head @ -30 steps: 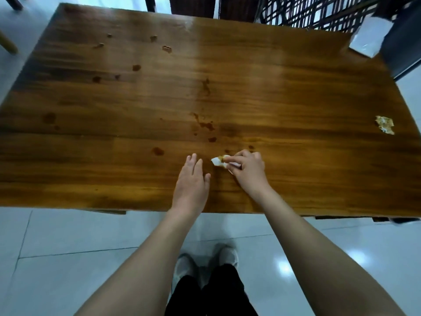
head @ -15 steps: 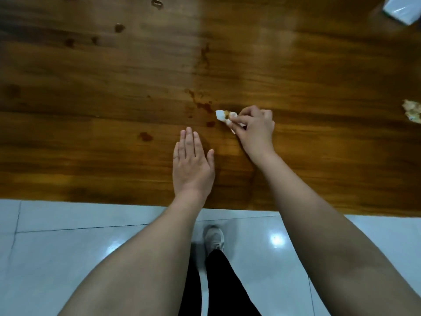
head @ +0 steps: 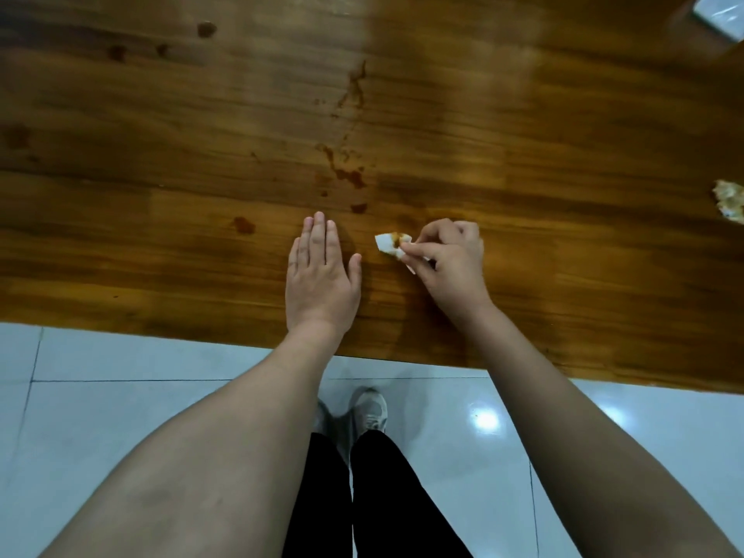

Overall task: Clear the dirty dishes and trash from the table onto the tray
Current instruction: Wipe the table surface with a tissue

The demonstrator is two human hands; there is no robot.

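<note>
My right hand [head: 453, 263] pinches a small white tissue [head: 388, 243] with a brown stain, held low on the wooden table [head: 161, 243] near its front edge. My left hand [head: 320, 275] lies flat on the table just left of the tissue, fingers straight and together. Brown sauce stains [head: 350, 177] mark the wood beyond both hands. A crumpled stained napkin [head: 729, 201] lies at the right edge of the view. No tray is in view.
A white packet [head: 720, 16] sits at the far right corner of the table. More dark spots [head: 206, 29] dot the far left of the tabletop. Pale floor tiles [head: 120, 396] and my shoes [head: 368, 410] show below the table's front edge.
The camera has tilted down and closer. My right hand with the tissue moved across the stained spot and back toward the front edge. My left hand stayed flat on the table.
</note>
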